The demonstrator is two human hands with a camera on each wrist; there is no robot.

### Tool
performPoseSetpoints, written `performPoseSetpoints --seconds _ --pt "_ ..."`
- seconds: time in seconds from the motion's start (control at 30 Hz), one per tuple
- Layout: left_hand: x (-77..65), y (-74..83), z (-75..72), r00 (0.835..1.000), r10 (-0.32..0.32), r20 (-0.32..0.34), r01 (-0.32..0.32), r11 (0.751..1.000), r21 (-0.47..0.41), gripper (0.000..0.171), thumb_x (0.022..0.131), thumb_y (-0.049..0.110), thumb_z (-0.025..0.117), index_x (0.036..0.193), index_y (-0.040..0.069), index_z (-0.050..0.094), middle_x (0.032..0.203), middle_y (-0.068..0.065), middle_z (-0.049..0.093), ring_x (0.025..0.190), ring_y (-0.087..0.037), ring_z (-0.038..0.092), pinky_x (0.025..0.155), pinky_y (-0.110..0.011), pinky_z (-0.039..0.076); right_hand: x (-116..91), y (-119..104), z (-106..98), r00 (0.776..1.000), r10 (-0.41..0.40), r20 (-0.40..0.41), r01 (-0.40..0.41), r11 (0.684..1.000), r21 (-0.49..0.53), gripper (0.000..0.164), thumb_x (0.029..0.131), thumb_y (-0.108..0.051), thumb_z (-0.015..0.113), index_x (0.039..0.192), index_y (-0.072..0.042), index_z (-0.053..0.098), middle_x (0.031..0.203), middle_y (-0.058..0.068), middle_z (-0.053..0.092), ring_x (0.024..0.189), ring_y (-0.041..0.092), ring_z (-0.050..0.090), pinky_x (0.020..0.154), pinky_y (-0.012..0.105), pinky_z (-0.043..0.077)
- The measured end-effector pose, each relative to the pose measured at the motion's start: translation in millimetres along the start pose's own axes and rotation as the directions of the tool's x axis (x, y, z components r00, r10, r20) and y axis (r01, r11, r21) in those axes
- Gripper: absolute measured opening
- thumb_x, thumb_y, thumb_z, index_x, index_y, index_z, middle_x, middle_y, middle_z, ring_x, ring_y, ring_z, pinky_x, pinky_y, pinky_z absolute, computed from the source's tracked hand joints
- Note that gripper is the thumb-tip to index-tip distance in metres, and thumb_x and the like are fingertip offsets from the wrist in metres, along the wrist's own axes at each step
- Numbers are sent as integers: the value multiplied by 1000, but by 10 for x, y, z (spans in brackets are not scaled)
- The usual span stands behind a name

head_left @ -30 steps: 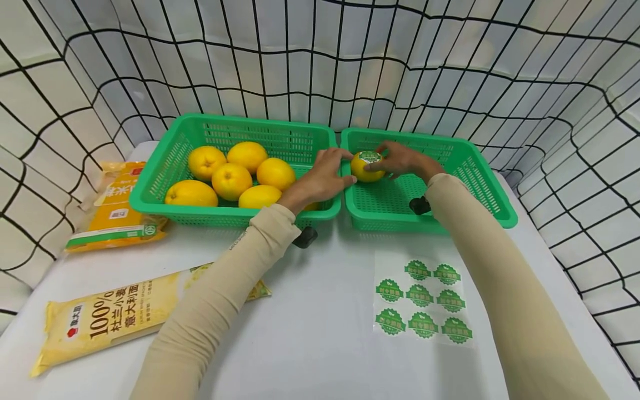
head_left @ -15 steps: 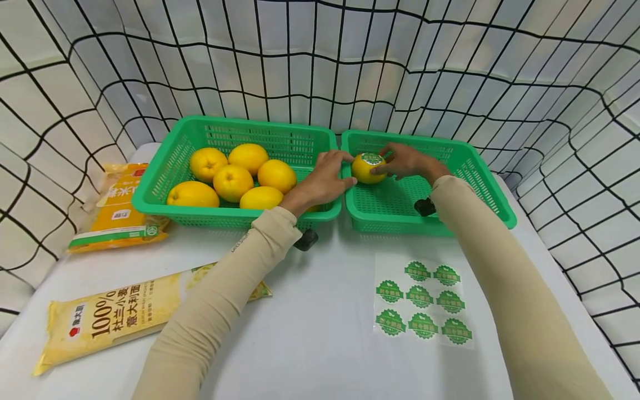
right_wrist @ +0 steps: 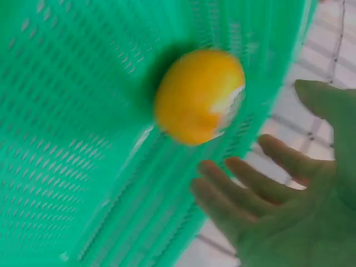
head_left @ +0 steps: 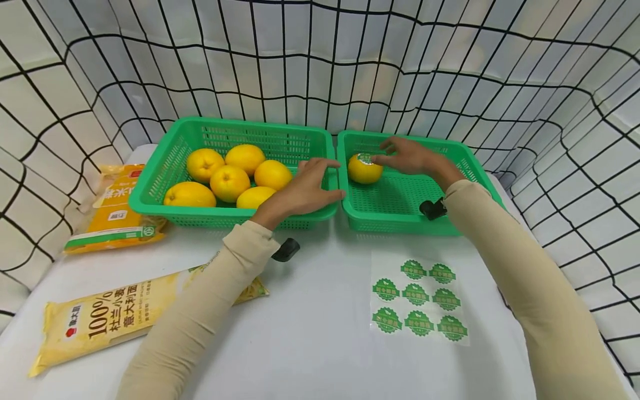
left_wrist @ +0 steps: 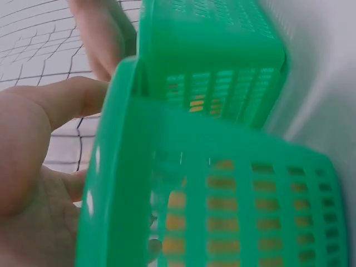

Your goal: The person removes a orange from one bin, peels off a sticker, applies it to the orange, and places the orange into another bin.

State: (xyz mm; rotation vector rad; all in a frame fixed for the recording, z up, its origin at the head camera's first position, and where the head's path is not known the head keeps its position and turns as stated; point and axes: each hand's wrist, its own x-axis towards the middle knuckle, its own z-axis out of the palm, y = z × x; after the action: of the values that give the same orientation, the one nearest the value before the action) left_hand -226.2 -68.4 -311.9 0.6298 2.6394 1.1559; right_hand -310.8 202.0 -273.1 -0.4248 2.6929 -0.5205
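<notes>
A yellow lemon-like fruit (head_left: 365, 171) with a green and white sticker on top rests at the left end of the right green basket (head_left: 425, 225). My right hand (head_left: 412, 156) hovers just right of it, fingers spread, and the right wrist view shows a gap between the fingers and the fruit (right_wrist: 194, 100). Over the right end of the left green basket (head_left: 165, 210) is my left hand (head_left: 305, 189), fingers loosely extended and holding nothing. Several yellow fruits (head_left: 230, 183) lie in that basket, partly hidden by the left hand and wrist.
A sheet of green round stickers (head_left: 416, 294) lies on the white table (head_left: 320, 333) in front of the right basket. To the left are an orange packet (head_left: 117, 214) and a long yellow pasta packet (head_left: 120, 311), partly under my left sleeve. Black netting (head_left: 300, 61) encloses the back and sides.
My right hand has let go of the stickered fruit and moved up and right. My left hand has drawn back left from the right basket's edge. The fruit stays in the right basket.
</notes>
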Motion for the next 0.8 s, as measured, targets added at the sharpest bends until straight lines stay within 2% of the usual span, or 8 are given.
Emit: performPoseSetpoints --seconds 0.1,0.27,0.33,0.47,0.53,0.63,0.8 --pt "-129 -78 -72 999 -8 -31 7 1000 -7 70 104 37 68 162 12 39 170 -12 30 160 -33 16 129 -56 20 -132 -83 105 995 -62 -78 62 998 8 69 111 -47 51 160 -1 39 165 24 40 146 45 45 117 62 40" --pt "-307 -207 -241 997 -34 -64 33 999 -17 69 104 38 68 161 13 41 171 -11 29 157 -36 19 126 -58 25 -348 -226 366 971 -173 -164 183 982 50 63 112 -40 54 161 -3 41 165 22 41 145 45 46 115 62 41" --pt "-347 -252 -328 996 -47 -74 46 999 -20 68 105 40 66 162 14 41 172 -11 27 157 -38 18 124 -60 27 -420 -299 485 964 -212 -163 227 971 78 64 111 -39 55 163 -5 38 167 20 38 150 43 41 118 62 38" --pt "-388 -330 -555 994 -85 -75 84 996 -26 71 106 50 61 164 17 37 175 -12 18 160 -39 14 125 -64 24 -501 -479 746 948 -281 -152 300 946 120 69 110 -41 57 167 -11 32 174 17 25 160 38 26 124 63 30" --pt "-402 -353 -702 992 -106 -70 104 994 -33 74 106 55 58 165 19 35 176 -12 16 160 -39 14 125 -66 23 -522 -573 868 944 -291 -154 311 941 130 71 109 -45 58 168 -15 30 177 15 17 162 37 20 125 64 28" --pt "-400 -384 -929 989 -136 -60 133 990 -40 78 105 60 55 167 20 31 176 -12 16 161 -38 15 125 -67 22 -534 -668 1016 948 -271 -168 293 949 120 72 109 -49 56 169 -19 29 178 12 8 161 39 24 123 65 31" --pt "-377 -529 -1208 983 -178 -44 177 984 -27 80 104 65 52 168 23 29 176 -9 20 161 -40 18 123 -70 23 -531 -697 1102 944 -268 -191 289 953 92 71 110 -49 55 168 -15 32 179 11 8 158 39 31 123 62 34"
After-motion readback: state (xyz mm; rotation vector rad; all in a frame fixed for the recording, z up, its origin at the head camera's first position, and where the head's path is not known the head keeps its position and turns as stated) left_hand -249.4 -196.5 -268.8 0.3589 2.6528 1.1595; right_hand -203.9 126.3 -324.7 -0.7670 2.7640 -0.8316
